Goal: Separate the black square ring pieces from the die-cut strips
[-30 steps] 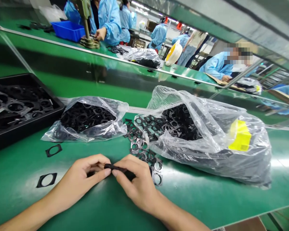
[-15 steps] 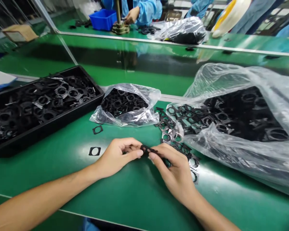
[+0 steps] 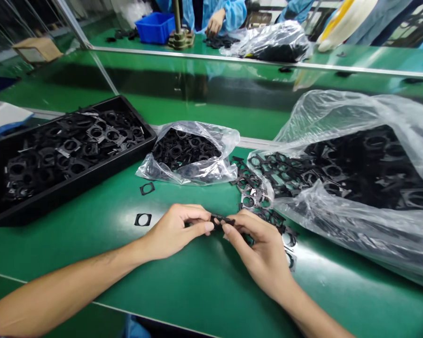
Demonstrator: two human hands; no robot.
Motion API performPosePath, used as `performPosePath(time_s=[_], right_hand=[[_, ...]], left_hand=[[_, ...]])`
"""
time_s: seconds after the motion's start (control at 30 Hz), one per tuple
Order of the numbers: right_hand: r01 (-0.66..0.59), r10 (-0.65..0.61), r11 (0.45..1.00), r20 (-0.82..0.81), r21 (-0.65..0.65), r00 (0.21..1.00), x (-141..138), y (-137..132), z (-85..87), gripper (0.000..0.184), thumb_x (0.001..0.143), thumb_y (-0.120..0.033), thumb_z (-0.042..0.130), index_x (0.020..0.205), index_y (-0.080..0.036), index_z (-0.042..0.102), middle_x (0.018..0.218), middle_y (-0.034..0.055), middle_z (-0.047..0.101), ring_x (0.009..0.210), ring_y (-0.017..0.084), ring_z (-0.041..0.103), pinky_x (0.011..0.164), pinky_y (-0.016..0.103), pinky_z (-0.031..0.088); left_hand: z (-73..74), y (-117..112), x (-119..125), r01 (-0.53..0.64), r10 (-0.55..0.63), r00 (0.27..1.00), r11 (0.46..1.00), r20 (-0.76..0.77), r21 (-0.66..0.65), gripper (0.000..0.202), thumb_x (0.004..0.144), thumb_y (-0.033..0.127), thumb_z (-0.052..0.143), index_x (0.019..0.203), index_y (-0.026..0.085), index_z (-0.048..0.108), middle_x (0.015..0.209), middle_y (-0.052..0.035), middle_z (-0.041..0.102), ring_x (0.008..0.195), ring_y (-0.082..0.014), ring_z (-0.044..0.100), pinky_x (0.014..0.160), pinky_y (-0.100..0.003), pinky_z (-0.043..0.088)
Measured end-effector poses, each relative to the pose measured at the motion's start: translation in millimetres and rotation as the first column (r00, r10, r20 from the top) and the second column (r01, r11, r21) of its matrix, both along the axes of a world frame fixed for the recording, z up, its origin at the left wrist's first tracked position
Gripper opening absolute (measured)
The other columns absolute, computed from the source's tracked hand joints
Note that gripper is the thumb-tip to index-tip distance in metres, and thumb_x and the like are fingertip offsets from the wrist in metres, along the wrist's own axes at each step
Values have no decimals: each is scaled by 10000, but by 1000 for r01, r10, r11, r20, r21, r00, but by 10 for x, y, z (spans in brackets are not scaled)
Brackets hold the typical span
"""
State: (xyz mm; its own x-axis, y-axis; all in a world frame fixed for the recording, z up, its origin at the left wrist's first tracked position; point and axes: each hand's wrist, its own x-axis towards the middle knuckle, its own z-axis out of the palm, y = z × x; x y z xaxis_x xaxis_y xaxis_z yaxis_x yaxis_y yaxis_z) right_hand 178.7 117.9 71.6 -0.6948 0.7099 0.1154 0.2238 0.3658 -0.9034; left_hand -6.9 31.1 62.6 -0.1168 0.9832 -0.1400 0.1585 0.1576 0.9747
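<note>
Between my two hands is a small black frame part [image 3: 223, 220], seen nearly edge-on and partly covered by fingers. My left hand [image 3: 183, 230] pinches its left end between thumb and fingertips. My right hand [image 3: 259, 244] grips the right end the same way, with the thumb in front. Left of my left hand lie two loose square black frames with round holes, a nearer frame [image 3: 137, 219] and a farther frame [image 3: 141, 189]. Behind and beside my right hand spreads a pile of similar black frames [image 3: 248, 201], partly hidden by that hand.
A black tray [image 3: 102, 165] full of frames stands at left. A small clear bag [image 3: 229, 171] of frames sits mid-table, a large clear bag [image 3: 341, 218] at right. Across the clear partition are a blue bin [image 3: 155, 29] and a co-worker's hand [image 3: 215, 22].
The view has shifted slightly, so most things sit a little farther right. Both hands still hold the black frame part, now turned a little. The co-worker's hand has moved right.
</note>
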Motion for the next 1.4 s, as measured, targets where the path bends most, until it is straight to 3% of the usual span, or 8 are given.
performPosePath(time_s=[0.2,0.3,0.5,0.7,0.93,1.03,1.2,1.4], right_hand=[[1,0,999,-21,46,1000,-16,-20,-8,135,952,-245,641,847,-210,717,702,27,650,606,168,581,603,290,468],[-5,6,999,-13,54,1000,-15,-21,-5,144,955,-239,635,839,-211,716,696,28,648,607,171,580,605,295,466],[-14,14,1000,25,5,1000,-18,11,23,222,948,-242,646,735,-199,691,658,23,623,604,161,565,598,282,440],[2,-10,968,-30,-251,999,-56,20,18,296,925,-324,679,666,-186,643,643,17,623,589,144,560,582,256,440],[-45,2,824,-76,-565,997,-50,23,84,361,847,-448,765,656,-171,634,596,12,658,574,129,567,601,240,448],[-68,4,784,-104,-617,995,-42,31,90,365,836,-447,779,650,-172,625,605,6,660,586,127,583,631,240,466],[-78,23,793,-97,-604,995,-61,50,71,409,808,-477,801,620,-172,603,580,0,641,571,125,560,605,239,445],[-79,25,786,-95,-613,995,-51,48,93,391,825,-427,791,599,-170,603,562,0,644,570,118,557,608,231,445]], left_hand=[[-18,0,42,-140,142,979,990,147,-19,85,811,235,753,826,151,753,786,-26,739,722,-147,658,685,-234,515],[-3,4,24,-95,101,979,995,175,-40,95,821,221,739,763,148,753,723,-24,747,680,-142,669,668,-230,523],[-10,20,-10,-2,40,941,993,337,-114,133,825,261,756,817,129,765,729,-49,782,704,-170,727,716,-262,571],[-7,34,-22,-21,97,892,984,441,-175,247,734,334,870,726,125,737,657,-40,765,657,-174,737,666,-256,572],[-65,37,-38,27,83,797,985,598,-173,371,657,426,930,698,117,728,620,-23,739,581,-111,681,625,-199,525],[-84,38,-31,20,80,791,988,607,-155,365,669,434,923,748,121,752,695,-34,752,641,-116,684,665,-207,529],[-73,46,-28,-20,80,850,993,520,-119,301,739,408,881,827,136,785,764,-33,755,676,-116,667,678,-216,522],[-16,11,-85,111,-80,918,992,389,-57,268,837,397,794,821,130,769,720,-22,702,657,-106,590,617,-203,453]])
